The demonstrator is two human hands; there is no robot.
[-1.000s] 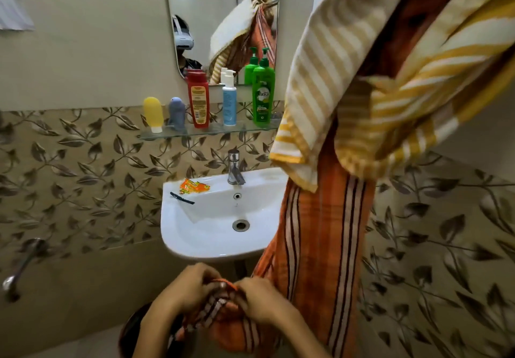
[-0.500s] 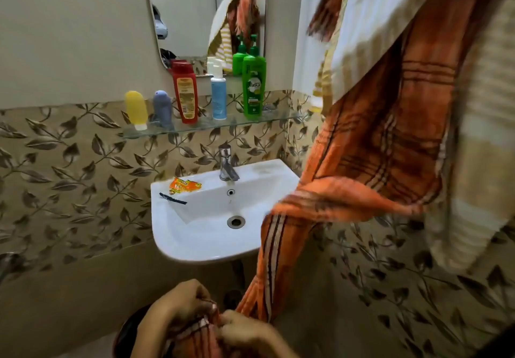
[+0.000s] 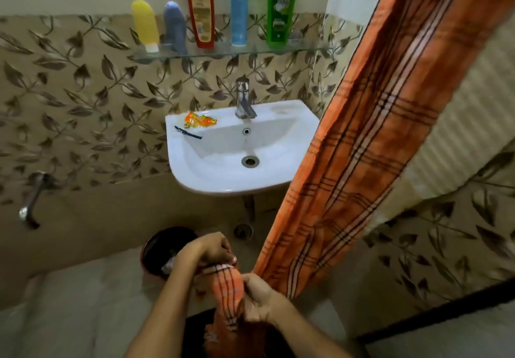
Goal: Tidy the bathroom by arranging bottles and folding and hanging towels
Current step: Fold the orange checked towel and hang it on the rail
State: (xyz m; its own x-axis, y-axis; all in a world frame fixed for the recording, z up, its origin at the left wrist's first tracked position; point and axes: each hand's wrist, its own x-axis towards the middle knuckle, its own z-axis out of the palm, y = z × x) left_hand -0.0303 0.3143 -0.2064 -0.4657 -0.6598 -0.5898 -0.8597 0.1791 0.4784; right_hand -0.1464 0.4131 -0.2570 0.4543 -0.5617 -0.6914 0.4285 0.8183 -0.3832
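Note:
An orange checked towel (image 3: 362, 146) stretches taut from the upper right down to the bottom centre. My left hand (image 3: 209, 251) grips its gathered lower end from above, and my right hand (image 3: 259, 296) grips the same bunched end just below. Under the orange cloth at the right hangs a cream striped towel (image 3: 457, 140). Several bottles stand in a row on the glass shelf (image 3: 306, 49): yellow (image 3: 145, 24), grey-blue (image 3: 175, 27), red (image 3: 200, 9), light blue (image 3: 239, 16) and green (image 3: 279, 6).
A white sink (image 3: 223, 173) with a chrome tap (image 3: 243, 100) is below the shelf; an orange sachet (image 3: 199, 120) and a dark razor (image 3: 188, 132) lie on its rim. A dark bin (image 3: 158, 249) stands on the floor by my left hand. A wall tap (image 3: 32, 199) sticks out at the left.
The view has tilted downward, so the mirror is out of frame. The orange towel is now pulled straight and taut, and both hands have stayed on its lower end.

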